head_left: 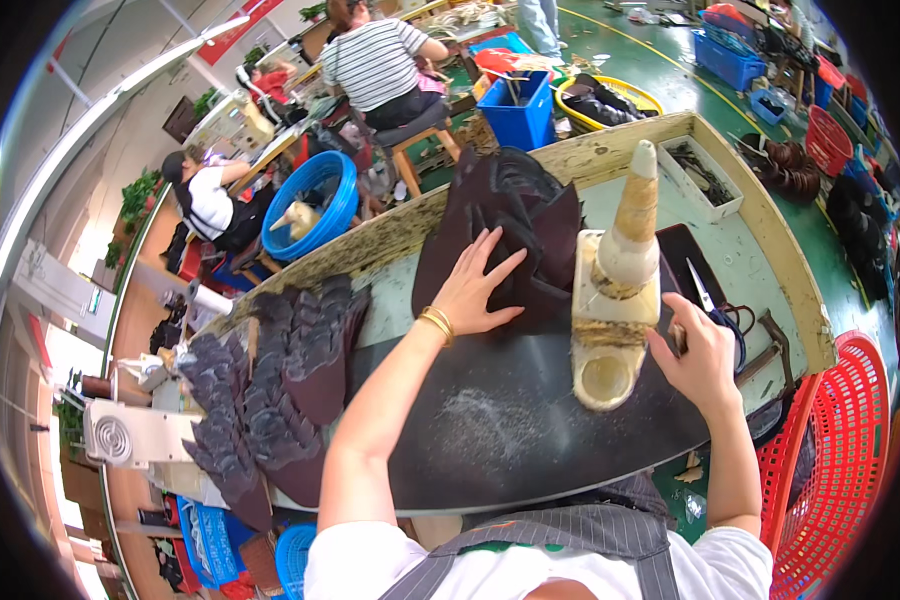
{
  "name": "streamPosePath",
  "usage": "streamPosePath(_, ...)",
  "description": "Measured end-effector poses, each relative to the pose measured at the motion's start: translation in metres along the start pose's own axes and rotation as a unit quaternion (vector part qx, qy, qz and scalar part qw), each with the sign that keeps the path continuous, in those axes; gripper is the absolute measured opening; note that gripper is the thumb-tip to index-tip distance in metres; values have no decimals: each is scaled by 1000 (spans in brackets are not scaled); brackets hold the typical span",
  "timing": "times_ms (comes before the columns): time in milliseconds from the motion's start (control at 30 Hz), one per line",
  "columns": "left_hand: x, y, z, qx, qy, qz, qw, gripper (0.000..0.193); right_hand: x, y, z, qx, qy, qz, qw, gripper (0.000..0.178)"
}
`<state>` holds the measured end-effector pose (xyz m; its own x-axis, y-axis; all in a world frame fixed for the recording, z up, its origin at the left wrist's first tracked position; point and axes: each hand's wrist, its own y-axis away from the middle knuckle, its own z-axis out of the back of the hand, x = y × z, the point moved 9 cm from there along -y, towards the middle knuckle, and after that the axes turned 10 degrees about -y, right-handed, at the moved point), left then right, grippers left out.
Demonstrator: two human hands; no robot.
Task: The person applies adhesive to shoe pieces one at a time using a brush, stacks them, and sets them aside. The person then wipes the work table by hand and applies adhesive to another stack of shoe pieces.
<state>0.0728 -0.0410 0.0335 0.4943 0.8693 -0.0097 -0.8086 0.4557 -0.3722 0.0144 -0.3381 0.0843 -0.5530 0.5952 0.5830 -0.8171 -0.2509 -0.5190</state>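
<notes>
My left hand (475, 285), with gold bangles at the wrist, lies with fingers spread on a pile of dark brown leather-like cut pieces (450, 230). To its right stands a worn cream-coloured stand (618, 290) with a cone-shaped top and a round hollow at its near end. Close against the right side of that stand, my right hand (698, 350) has its fingers curled; something small seems to sit between thumb and fingers, too hidden to name. More overlapping dark pieces (280, 370) lie in rows left of my left forearm. A black work surface (490, 420) spreads under both arms.
Scissors (702, 288) and a hammer (770, 348) lie right of my right hand. A tray of small metal parts (705, 178) sits in the far corner. Wooden boards (390, 215) edge the table. A red basket (840, 450) stands at right; blue tubs (315, 205) and seated people are beyond.
</notes>
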Motion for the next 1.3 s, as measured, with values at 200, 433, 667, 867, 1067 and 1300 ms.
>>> streamPosePath(200,13,-1,-16,-97,-30,-48,994,66,-50,32,53,-19,-26,-111,993,30)
streamPosePath(433,13,-47,5,-246,14,194,949,74,-74,35,31,-1,-35,-129,991,25)
streamPosePath(667,18,-59,-24,-195,-29,223,955,79,-55,27,32,10,-23,-86,996,24)
streamPosePath(867,21,-38,6,-237,58,149,958,74,-44,40,44,1,-21,-80,997,23)
streamPosePath(1067,37,-51,23,33,145,88,985,79,-34,48,56,-7,-5,-86,996,23)
streamPosePath(1300,31,-51,10,77,228,-20,970,83,23,18,41,81,-130,-84,985,22)
